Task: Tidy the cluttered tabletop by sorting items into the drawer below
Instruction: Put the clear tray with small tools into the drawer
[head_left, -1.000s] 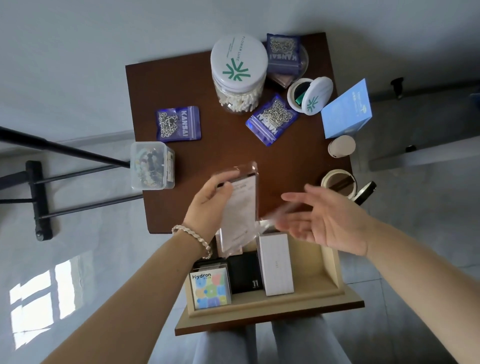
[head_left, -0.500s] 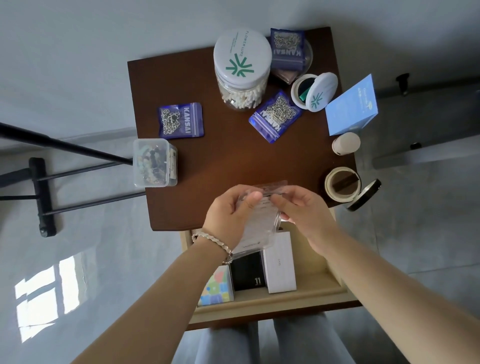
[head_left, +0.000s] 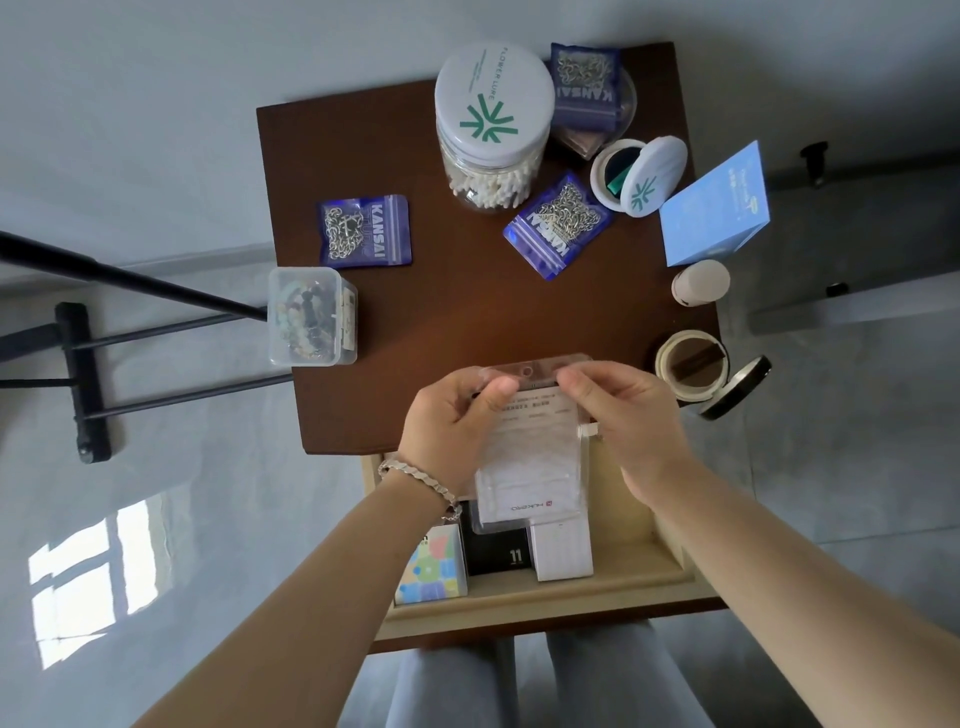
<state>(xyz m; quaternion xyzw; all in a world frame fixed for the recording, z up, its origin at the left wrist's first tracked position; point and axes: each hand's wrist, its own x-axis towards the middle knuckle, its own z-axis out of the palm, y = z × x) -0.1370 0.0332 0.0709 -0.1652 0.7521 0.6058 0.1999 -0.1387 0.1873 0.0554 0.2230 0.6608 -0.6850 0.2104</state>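
Note:
Both hands hold a clear plastic pouch (head_left: 535, 457) with a white printed card inside, above the table's front edge and the open drawer (head_left: 639, 577). My left hand (head_left: 447, 431) pinches its top left corner. My right hand (head_left: 628, 415) pinches the top right edge. The drawer holds a colourful box (head_left: 434, 571), a black box (head_left: 501, 553) marked 11 and a white box (head_left: 563, 553). The pouch hides part of these boxes.
On the brown table (head_left: 457, 322) lie three purple Kansai bags (head_left: 366, 231), a cotton-swab jar (head_left: 491, 124), a clear bead box (head_left: 311, 317), an open white round case (head_left: 641, 174), a blue box (head_left: 717, 208), a small beige cylinder (head_left: 698, 283) and a tape roll (head_left: 691, 364). A black stand (head_left: 78, 374) is at left.
My right hand came in from the right and took hold of the pouch's top edge. The pouch, held upright by the left hand alone before, now hangs flat between both hands.

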